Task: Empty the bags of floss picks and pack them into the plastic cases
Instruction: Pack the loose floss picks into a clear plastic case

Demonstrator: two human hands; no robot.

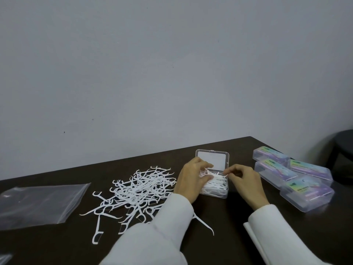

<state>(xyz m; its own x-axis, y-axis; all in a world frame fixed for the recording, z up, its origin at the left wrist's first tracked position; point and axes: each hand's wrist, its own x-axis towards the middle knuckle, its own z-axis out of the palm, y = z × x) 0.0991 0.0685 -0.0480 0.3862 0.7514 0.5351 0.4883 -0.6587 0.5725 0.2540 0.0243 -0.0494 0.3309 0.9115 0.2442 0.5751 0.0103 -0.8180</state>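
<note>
Hands (193, 178) (242, 178) pinching floss picks (214, 183) lying crosswise in open case (219, 194)

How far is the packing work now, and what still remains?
Done: one zip bag lies flat and empty, and four closed cases sit at the right. In hand: the left hand and right hand arrange picks in the open case, nearly full. Left: the loose pile of picks on the table.
</note>
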